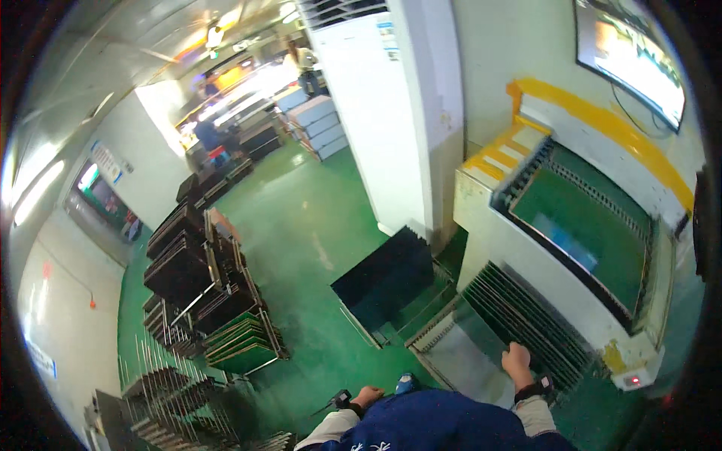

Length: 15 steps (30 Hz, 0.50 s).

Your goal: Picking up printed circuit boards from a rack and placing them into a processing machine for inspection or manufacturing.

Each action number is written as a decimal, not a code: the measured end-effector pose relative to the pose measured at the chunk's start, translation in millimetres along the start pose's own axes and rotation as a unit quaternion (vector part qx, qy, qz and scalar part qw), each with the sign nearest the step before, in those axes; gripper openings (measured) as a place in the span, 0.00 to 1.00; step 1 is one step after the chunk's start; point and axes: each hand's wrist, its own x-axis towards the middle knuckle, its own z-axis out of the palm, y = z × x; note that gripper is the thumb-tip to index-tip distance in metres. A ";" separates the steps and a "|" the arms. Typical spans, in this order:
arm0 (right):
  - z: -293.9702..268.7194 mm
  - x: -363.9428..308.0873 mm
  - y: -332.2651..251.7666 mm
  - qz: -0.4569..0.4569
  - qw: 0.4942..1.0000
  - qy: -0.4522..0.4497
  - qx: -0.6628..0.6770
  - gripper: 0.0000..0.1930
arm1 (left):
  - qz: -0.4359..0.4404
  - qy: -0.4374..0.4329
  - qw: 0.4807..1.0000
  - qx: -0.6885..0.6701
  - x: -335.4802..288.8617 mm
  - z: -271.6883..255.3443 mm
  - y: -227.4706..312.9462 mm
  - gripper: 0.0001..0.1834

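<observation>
My right hand (pixel 517 362) is closed at the near edge of a thin grey-green panel (pixel 483 331), which stands tilted in a slotted rack (pixel 432 336). Several dark panels (pixel 538 323) are lined up in the slots to the right of it. Low beside my body hangs my left hand (pixel 368 396), away from the rack. Its fingers are small and partly turned away, so their pose is unclear. Each wrist carries a black device.
A roller conveyor machine (pixel 470 203) with a green board (pixel 579 218) lies right of the rack. Ahead stand a dark panel in a rack (pixel 387 282) and a tall white cabinet (pixel 361 105). Loaded racks (pixel 207 278) line the left; bare-rod racks (pixel 162 402) stand nearer. People work far back.
</observation>
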 end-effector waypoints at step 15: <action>8.8 11.8 -5.1 0.122 0.990 -0.012 -0.062 0.13 | 0.013 -0.018 0.998 0.057 22.6 5.6 -30.4 0.22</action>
